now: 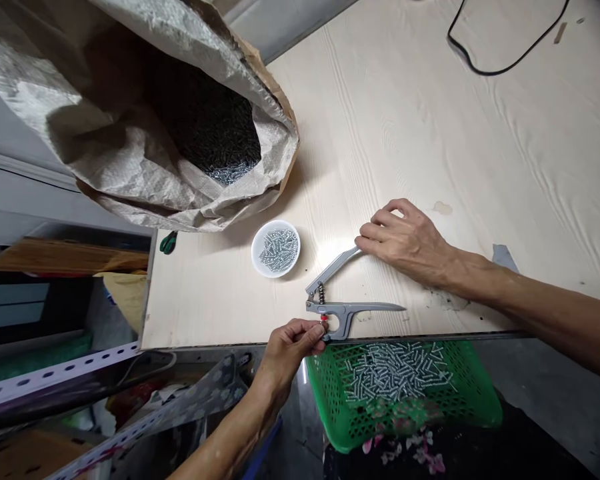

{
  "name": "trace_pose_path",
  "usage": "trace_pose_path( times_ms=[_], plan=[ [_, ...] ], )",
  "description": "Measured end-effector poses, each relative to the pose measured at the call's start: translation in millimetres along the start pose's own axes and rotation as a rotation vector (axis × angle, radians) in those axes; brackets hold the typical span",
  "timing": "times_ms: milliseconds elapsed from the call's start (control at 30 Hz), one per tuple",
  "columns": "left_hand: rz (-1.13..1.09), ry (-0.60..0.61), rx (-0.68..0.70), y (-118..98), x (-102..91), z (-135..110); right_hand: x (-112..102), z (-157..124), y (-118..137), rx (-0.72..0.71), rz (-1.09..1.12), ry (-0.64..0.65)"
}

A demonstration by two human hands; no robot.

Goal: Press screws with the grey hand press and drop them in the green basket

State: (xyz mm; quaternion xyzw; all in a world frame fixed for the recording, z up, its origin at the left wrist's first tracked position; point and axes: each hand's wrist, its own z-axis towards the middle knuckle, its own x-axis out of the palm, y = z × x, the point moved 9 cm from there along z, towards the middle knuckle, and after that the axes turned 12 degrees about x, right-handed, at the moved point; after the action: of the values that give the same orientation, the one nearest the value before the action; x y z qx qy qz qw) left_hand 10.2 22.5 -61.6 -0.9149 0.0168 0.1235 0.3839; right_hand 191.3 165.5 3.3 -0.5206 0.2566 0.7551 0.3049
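Grey snap-fastener pliers [350, 313] lie at the table's front edge, handles spread, with a coil spring and a red part near the jaw. My right hand [405, 240] grips the end of the raised upper handle, fingers curled. At the jaw, the thumb and fingers of my left hand [297, 340] are pinched together; what sits between them is too small to make out. A white bowl [255, 257] of small ribbed metal pieces stands behind the pliers. Below the table edge, a green perforated basket [335, 413] holds many similar but longer-looking pieces.
A large woven sack [145, 193], open at the top, holds a mass of small dark metal pieces at the left. Green-handled snips [169, 243] lie by the table's left edge. A black cable [473, 63] curves across the far right of the wooden table [405, 120].
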Motion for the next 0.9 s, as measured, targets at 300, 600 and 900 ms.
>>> trace_pose_path(
  times_ms=[300,600,900],
  plan=[
    [0.020,-0.024,0.055,-3,-1.7,-2,-31,1,5,-0.023,0.013,-0.093],
    [0.162,0.018,0.148,-12,-0.1,4,-28,0,3,-0.003,0.047,-0.044],
    [0.261,0.113,-0.057,-11,6.9,9,9,-3,-4,0.058,0.054,0.191]
  ],
)
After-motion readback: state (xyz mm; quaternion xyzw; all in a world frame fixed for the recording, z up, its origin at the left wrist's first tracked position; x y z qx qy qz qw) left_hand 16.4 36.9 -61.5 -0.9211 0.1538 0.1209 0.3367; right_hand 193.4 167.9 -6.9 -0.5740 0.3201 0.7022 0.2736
